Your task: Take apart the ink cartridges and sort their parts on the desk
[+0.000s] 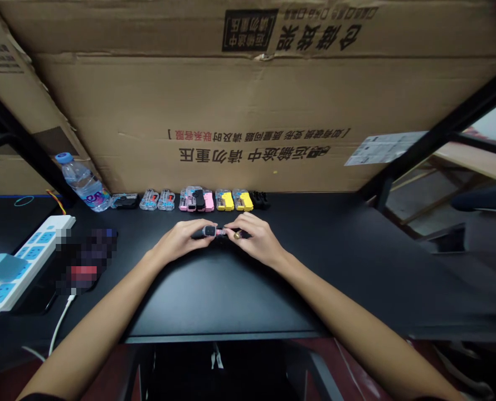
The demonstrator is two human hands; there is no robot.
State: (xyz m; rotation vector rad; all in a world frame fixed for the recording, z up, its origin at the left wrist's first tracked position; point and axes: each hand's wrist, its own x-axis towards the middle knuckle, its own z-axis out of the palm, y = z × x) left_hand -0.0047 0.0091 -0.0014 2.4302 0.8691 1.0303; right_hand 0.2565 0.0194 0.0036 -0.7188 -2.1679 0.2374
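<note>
Above the middle of the black desk, my left hand is closed around a small dark device with a grey end. My right hand meets it from the other side, fingers pinched together. A slim brass-ended piece shows between those fingers; its exact kind is too small to tell. At the gap between both hands sits a small clear, pinkish part, touching the device's end. My fingers hide most of what I hold.
Along the back lie small plastic cases: black-and-clear, clear, pink-and-black, yellow, with black pieces. At left are a water bottle, power strip and phone on a white cable. Cardboard stands behind.
</note>
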